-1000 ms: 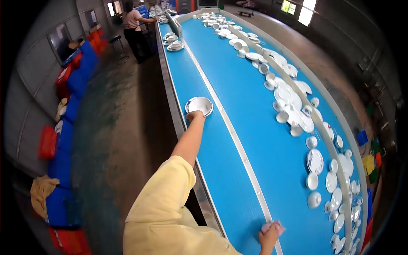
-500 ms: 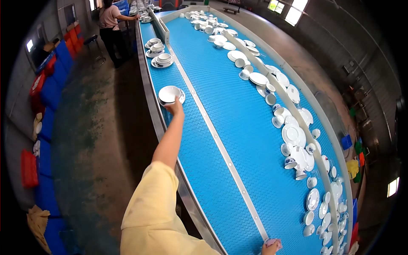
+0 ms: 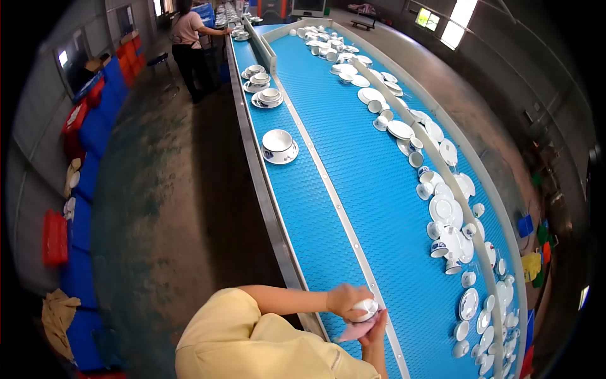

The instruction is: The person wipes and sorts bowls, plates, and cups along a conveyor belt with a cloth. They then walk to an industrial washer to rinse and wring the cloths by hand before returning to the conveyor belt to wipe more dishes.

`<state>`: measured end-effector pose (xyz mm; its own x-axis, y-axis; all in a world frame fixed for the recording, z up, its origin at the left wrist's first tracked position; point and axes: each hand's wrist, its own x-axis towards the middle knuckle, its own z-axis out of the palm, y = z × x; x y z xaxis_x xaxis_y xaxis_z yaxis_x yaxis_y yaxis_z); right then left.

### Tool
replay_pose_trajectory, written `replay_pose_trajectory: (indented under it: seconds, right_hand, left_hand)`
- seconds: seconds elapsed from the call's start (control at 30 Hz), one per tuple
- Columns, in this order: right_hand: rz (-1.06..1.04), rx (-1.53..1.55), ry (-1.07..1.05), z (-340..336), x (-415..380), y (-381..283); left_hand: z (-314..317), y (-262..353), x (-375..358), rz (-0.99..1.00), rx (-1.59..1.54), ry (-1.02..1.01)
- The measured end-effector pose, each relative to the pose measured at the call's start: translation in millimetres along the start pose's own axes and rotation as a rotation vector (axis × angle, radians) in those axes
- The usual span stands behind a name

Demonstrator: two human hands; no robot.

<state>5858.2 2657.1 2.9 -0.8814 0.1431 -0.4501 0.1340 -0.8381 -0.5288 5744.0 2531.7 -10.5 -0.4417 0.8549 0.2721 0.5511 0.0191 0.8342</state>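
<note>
Both hands meet: left hand (image 3: 344,299) grips a white cup (image 3: 366,309), right hand (image 3: 374,333) a pink cloth (image 3: 351,331).

No text, label, brand or number can be read anywhere: the crockery on the blue conveyor belt (image 3: 353,189) is too small to show marks, and the crates (image 3: 95,126) beside it carry no legible print.

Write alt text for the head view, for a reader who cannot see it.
Seen from above, a person in a yellow sleeve holds a small white cup in the left hand and a pink cloth in the right hand, over a long blue conveyor belt. A stacked bowl sits farther up the belt, crockery lines its right rail, and another person stands far off.
</note>
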Motion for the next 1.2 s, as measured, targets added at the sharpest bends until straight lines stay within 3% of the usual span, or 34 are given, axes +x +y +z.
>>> replay_pose_trajectory:
  seconds: [0.03, 0.07, 0.1, 0.17, 0.2, 0.23, 0.27, 0.37, 0.4, 0.43, 0.5, 0.53, 0.57, 0.6, 0.63, 0.67, 0.7, 0.73, 0.77, 0.8, 0.83, 0.87, 1.03, 1.1, 1.2]
  right_hand:
    - [-0.027, -0.151, -0.031, -3.9, 0.7, 0.8]
    - [-0.237, -0.942, 0.039, 11.6, 1.3, 0.0]
    - [-0.226, -0.935, 0.049, 4.4, 14.7, -1.9]
    - [-0.818, -2.119, -0.621, -30.9, 41.3, -3.0]
    - [-0.775, -2.178, -0.639, -30.6, 43.1, -7.5]
    - [-0.735, -2.235, -0.659, -25.7, 47.5, -9.1]
    - [-1.034, -2.212, -0.697, -16.3, 48.1, -10.9]
    - [-1.031, -2.356, -0.522, 5.3, 46.9, 5.4]
    - [-0.866, -2.337, -0.486, -3.2, 54.7, 19.2]
    - [-0.859, -2.339, -0.481, -3.9, 57.6, 24.1]
    - [-0.190, -1.305, -0.263, 22.7, 59.0, 27.0]
    - [-0.136, -0.967, -0.222, 11.3, 66.6, 32.1]
    - [-0.134, -0.957, -0.207, 10.0, 67.1, 26.8]
    - [0.127, -0.633, -0.246, 12.9, 67.5, 18.5]
    - [0.364, -0.294, -0.282, 19.3, 67.4, 13.5]
    - [0.200, -0.331, -0.158, 49.8, 53.9, 18.7]
    - [0.198, -0.314, -0.128, 48.2, 57.7, 20.7]
    - [0.174, -0.528, -0.211, 41.7, 62.2, 23.8]
    - [0.146, -0.745, -0.299, 37.9, 67.0, 23.4]
    - [0.189, -0.829, -0.241, 36.8, 68.6, 15.7]
    - [0.190, -0.827, -0.237, 31.4, 66.9, 11.5]
    - [0.129, -0.683, -0.121, 24.0, 62.4, 9.6]
    - [0.052, -0.412, 0.298, -31.0, 31.3, 12.3]
    - [0.050, -0.296, 0.374, -63.8, 18.5, 19.5]
    - [-0.009, -0.212, 0.533, -83.8, -6.6, 25.6]
  left_hand:
    - [-3.0, 8.2, 2.9, -0.024, -0.030, 0.187]
    - [-6.3, 12.9, 9.4, -0.156, -0.173, 0.202]
    - [-4.7, 3.0, 15.1, -0.167, -0.180, 0.191]
    - [8.5, -24.1, 19.6, -0.510, -0.226, 0.098]
    - [0.1, -23.3, 19.8, -0.527, -0.238, 0.077]
    - [-14.5, -21.7, 20.8, -0.795, -0.590, -0.096]
    - [-20.9, -21.3, 18.5, -1.052, -0.943, -0.270]
    - [-17.4, -39.8, 9.7, -1.156, -0.911, -0.187]
    - [-25.2, -43.8, 8.3, -1.061, -0.875, -0.162]
    - [-26.8, -44.9, 5.8, -1.062, -0.878, -0.168]
    - [-31.4, -46.4, 1.7, -0.610, -0.243, 0.056]
    - [-39.7, -50.5, 0.1, -0.610, -0.246, 0.046]
    - [-55.9, -54.4, 0.1, -0.401, -0.254, -0.031]
    - [-69.7, -58.8, 1.9, -0.193, -0.264, -0.117]
    - [-76.1, -70.1, 6.3, -0.164, -0.369, 0.008]
    - [-81.5, -82.2, 12.9, -0.137, -0.477, 0.135]
    - [-98.3, -87.8, 16.0, -0.242, -0.751, 0.213]
    - [-109.5, -105.2, 20.1, -0.110, -0.880, 0.346]
    - [-128.2, -105.6, 22.9, -0.238, -1.155, 0.475]
    - [-148.3, -114.1, 19.1, -0.054, -0.722, 0.507]
    - [-166.8, -141.5, 13.2, -0.107, -0.513, 0.497]
    - [-183.3, -110.0, 19.4, -0.003, -1.399, 0.490]
    - [-226.4, -179.4, -1.0, 0.053, -1.265, 0.568]
    - [-238.9, -187.9, 3.3, -0.216, -1.277, 0.914]
    - [-263.8, -212.1, 3.4, -0.174, -1.242, 0.929]
